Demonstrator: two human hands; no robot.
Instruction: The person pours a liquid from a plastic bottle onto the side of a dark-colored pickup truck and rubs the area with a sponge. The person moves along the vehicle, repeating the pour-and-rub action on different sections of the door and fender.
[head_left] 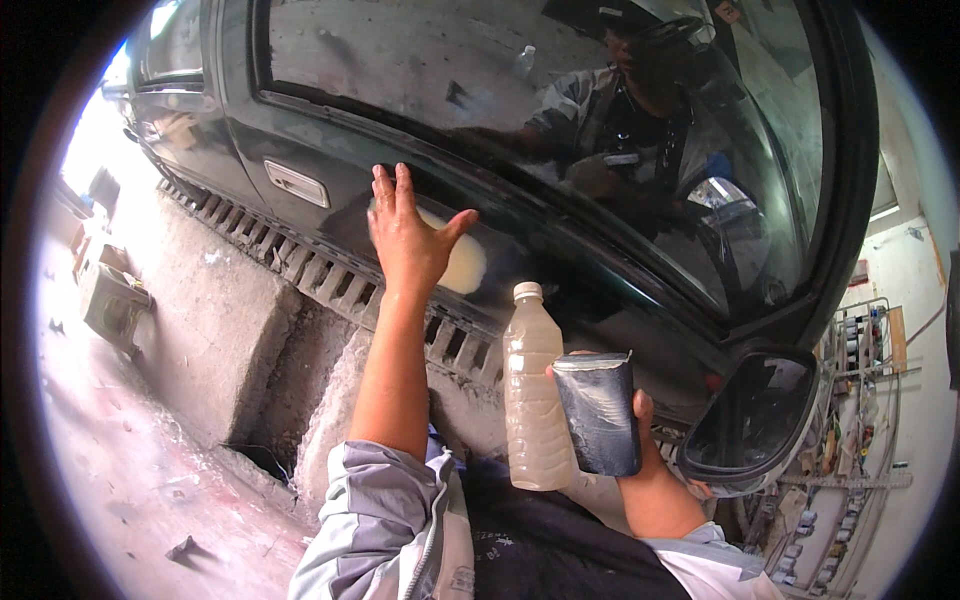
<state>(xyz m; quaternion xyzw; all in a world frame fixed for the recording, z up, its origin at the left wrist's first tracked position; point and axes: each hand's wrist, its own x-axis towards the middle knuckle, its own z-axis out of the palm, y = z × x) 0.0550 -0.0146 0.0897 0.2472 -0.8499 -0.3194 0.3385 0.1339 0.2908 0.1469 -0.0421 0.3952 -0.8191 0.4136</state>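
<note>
My left hand [415, 235] is spread open on the dark car door [345, 215]. It lies over the edge of a pale round patch [465, 265] on the panel. In my right hand [648, 430] is a block wrapped in dark sandpaper [602, 415], fingers and thumb around its sides. Right beside the block's left edge stands a clear plastic bottle [532, 400] of cloudy liquid, upright with a white cap. What supports the bottle is hidden; I cannot tell whether my right fingers touch it.
The door handle [297, 183] is left of my left hand, and the window [450, 80] lies above. A side mirror [750, 415] juts out at the right. A slotted grating [300, 255] and a concrete trench [270, 370] run below the door. Cluttered shelves [850, 400] stand far right.
</note>
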